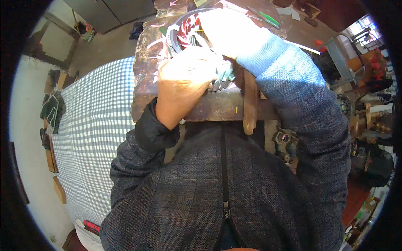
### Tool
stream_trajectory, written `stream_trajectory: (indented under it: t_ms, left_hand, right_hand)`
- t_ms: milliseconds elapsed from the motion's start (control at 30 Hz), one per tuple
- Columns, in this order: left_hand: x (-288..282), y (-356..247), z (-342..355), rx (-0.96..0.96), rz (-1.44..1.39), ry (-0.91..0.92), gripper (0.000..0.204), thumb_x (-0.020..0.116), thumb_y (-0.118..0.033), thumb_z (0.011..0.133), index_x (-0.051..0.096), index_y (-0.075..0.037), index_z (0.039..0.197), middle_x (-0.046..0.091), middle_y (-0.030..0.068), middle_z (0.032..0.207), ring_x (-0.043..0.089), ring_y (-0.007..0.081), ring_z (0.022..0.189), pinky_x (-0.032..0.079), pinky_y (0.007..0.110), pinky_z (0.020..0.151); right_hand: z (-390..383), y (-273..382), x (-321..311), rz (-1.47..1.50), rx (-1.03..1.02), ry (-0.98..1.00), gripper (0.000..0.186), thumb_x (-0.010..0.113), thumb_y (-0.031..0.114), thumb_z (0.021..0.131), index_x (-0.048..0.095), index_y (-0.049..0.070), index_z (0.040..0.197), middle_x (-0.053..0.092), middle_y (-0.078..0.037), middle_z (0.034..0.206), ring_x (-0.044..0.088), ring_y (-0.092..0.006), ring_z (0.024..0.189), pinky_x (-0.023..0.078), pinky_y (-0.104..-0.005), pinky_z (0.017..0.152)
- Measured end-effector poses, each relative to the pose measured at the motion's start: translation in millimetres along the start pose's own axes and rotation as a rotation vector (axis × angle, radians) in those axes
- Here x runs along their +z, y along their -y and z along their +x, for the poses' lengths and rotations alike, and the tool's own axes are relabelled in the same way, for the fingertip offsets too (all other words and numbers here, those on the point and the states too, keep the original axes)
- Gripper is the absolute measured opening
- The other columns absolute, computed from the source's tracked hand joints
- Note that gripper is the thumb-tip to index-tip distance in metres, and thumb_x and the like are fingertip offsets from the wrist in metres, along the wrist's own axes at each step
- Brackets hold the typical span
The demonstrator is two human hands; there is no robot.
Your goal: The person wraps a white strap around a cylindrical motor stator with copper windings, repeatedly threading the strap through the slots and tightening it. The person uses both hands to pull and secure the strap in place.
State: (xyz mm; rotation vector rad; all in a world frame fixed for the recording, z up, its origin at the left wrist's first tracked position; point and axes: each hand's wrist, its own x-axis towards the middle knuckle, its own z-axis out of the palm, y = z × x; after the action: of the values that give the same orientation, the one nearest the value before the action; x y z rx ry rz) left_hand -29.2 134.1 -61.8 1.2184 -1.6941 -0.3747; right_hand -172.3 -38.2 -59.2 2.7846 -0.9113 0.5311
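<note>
My left hand is curled closed over the worn wooden bench, its fingertips hidden from view. Beyond it lies a round dark-rimmed piece with glossy red twisted strips and pale strips inside. Bright light washes out my right hand, which reaches across the far side of that piece; its fingers cannot be made out. Both hands are close together at the round piece. Just right of my left hand sits a ridged grey-green object, partly covered, its kind unclear.
A wooden bar juts over the bench's near edge. A green-handled tool lies at the far right of the top, with pale scraps at the left. Left of the bench spreads a checked cloth; a metal frame stands right.
</note>
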Motion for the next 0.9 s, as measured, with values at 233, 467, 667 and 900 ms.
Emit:
stream_trajectory:
  t_ms: [233, 467, 667, 900]
  left_hand:
    - [-0.2, 0.4, 1.6, 0.080, -0.028, -0.027, 0.013, 0.069, -0.005, 0.098, 0.072, 0.004, 0.107, 0.072, 0.0059, 0.080, 0.064, 0.0086, 0.065, 0.053, 0.022, 0.059]
    - [-5.3, -2.9, 6.0, 0.100, 0.026, 0.033, 0.014, 0.068, -0.007, 0.097, 0.072, 0.003, 0.106, 0.072, 0.0043, 0.080, 0.065, 0.0067, 0.067, 0.053, 0.022, 0.060]
    - [-6.9, -5.1, 2.9, 0.184, 0.139, -0.013, 0.017, 0.069, -0.007, 0.093, 0.073, 0.004, 0.105, 0.074, 0.0073, 0.080, 0.068, 0.0099, 0.070, 0.054, 0.025, 0.063]
    - [-6.0, -6.0, 4.2, 0.204, 0.121, -0.059, 0.018, 0.071, -0.008, 0.091, 0.074, 0.003, 0.104, 0.074, 0.0094, 0.081, 0.069, 0.0130, 0.070, 0.055, 0.027, 0.065]
  right_hand:
    - [-4.7, 17.1, -12.6, -0.022, -0.073, 0.115, 0.035, 0.057, 0.027, 0.103, 0.066, 0.007, 0.130, 0.067, -0.014, 0.128, 0.064, -0.0265, 0.120, 0.050, -0.0389, 0.106]
    - [11.7, -6.3, -5.9, 0.216, -0.122, -0.006, 0.039, 0.061, 0.031, 0.101, 0.067, 0.004, 0.130, 0.069, -0.017, 0.124, 0.068, -0.0282, 0.111, 0.055, -0.0382, 0.098]
    - [9.9, 2.9, -73.1, 0.119, -0.220, 0.444, 0.048, 0.062, 0.033, 0.101, 0.061, 0.002, 0.137, 0.069, -0.017, 0.126, 0.069, -0.0276, 0.107, 0.055, -0.0376, 0.099]
    - [-4.2, 11.1, -73.7, 0.564, -0.354, 0.179, 0.042, 0.051, 0.029, 0.105, 0.062, 0.001, 0.133, 0.067, -0.016, 0.129, 0.064, -0.0277, 0.119, 0.049, -0.0410, 0.108]
